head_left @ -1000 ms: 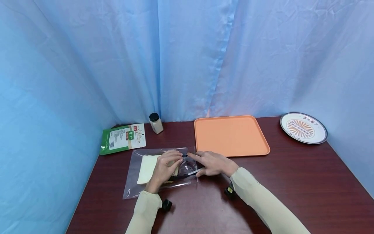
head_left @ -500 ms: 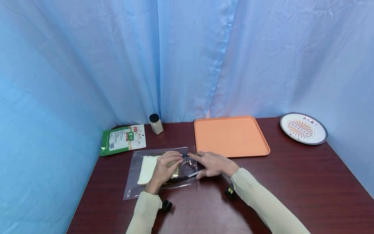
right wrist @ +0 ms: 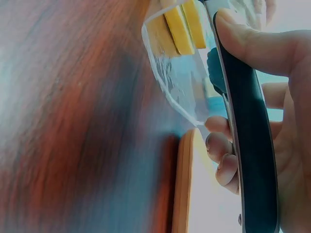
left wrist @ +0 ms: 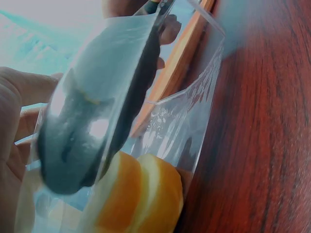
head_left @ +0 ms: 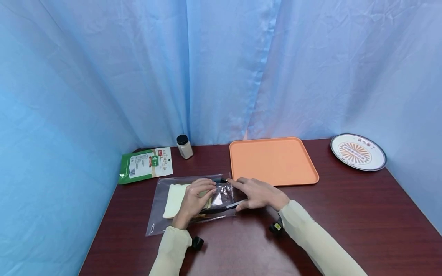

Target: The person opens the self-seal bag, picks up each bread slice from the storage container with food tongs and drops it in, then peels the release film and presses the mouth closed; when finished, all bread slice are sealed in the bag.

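Note:
A clear plastic bag [head_left: 157, 214] lies on the table with bread slices [head_left: 175, 199] inside. My left hand [head_left: 197, 197] pinches the bag near its mouth, fingers and thumb bent over the film. In my right hand [head_left: 257, 195] are tongs with a black handle [right wrist: 255, 141], thumb on one side and fingers on the other. The dark scalloped tongs head [left wrist: 97, 111] reaches into the bag's mouth, seen through the film. Two bread slices [left wrist: 160, 191] with brown crust stand just beyond it in the left wrist view.
An orange tray [head_left: 272, 161] lies right behind the bag's mouth. At the far right is a patterned plate [head_left: 373, 157]. A green and white packet [head_left: 141, 165] and a black-capped jar [head_left: 185, 147] sit at the back left, before a blue curtain [head_left: 221, 69].
My right hand has shifted a little to the right with the tongs, and the bag's mouth has stretched slightly that way. The left hand stays in place.

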Demonstrator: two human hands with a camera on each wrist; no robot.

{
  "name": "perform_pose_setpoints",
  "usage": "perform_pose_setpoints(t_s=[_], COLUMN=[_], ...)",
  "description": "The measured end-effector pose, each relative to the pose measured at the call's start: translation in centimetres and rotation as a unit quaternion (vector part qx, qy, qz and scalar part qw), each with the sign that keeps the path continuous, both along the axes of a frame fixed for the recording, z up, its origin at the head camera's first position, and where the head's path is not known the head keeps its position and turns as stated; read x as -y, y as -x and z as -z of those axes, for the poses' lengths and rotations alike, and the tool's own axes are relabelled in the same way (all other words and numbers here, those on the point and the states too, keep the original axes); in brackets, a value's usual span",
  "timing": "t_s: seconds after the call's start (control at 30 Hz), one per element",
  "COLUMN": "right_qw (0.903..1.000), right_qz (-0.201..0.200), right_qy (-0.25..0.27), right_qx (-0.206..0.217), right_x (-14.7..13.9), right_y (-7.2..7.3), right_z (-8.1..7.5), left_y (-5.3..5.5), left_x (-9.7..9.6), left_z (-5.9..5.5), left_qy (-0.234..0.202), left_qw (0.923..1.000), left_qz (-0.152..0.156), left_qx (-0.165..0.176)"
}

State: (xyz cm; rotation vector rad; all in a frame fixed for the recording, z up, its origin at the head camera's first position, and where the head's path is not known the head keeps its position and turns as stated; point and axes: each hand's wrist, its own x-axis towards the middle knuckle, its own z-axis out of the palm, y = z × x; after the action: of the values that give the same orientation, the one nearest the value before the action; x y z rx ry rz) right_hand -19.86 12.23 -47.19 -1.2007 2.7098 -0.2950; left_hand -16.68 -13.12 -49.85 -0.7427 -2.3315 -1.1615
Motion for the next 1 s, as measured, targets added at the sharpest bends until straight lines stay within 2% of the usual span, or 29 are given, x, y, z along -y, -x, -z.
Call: perform_pose_setpoints(t_s=[0.23, 0.47, 0.67, 0.87, 1.0], right_qw=[0.9996, 0.9975, 0.9958, 0.9903, 0.9853], right_qz=[0.004, 0.008, 0.061, 0.1, 0.139], right_qy=[0.022, 0.049, 0.065, 0.093, 0.099], right_qx=[-0.017, -0.05, -0.019, -0.028, -0.015], right_x=[-1.9, -4.4, -6.7, -9.2, -10.9], right_y=[-0.6, -1.5, -2.7, -3.8, -4.5], right_z=[0.2, 0.4, 0.3, 0.5, 0.6], left_y=[0.1, 0.1, 0.0, 0.0, 0.1], left_x=[0.1, -0.1, -0.1, 0.0, 0.0], left_z=[0.2, 0.2, 0.2, 0.1, 0.2], left_qy=[-0.003, -0.005, -0.01, -0.011, -0.009], left_qw=[0.9997, 0.9998, 0.9997, 0.9999, 0.9999], left_qz=[0.003, 0.003, 0.002, 0.003, -0.001], left_qx=[-0.025, -0.02, -0.024, -0.011, -0.009])
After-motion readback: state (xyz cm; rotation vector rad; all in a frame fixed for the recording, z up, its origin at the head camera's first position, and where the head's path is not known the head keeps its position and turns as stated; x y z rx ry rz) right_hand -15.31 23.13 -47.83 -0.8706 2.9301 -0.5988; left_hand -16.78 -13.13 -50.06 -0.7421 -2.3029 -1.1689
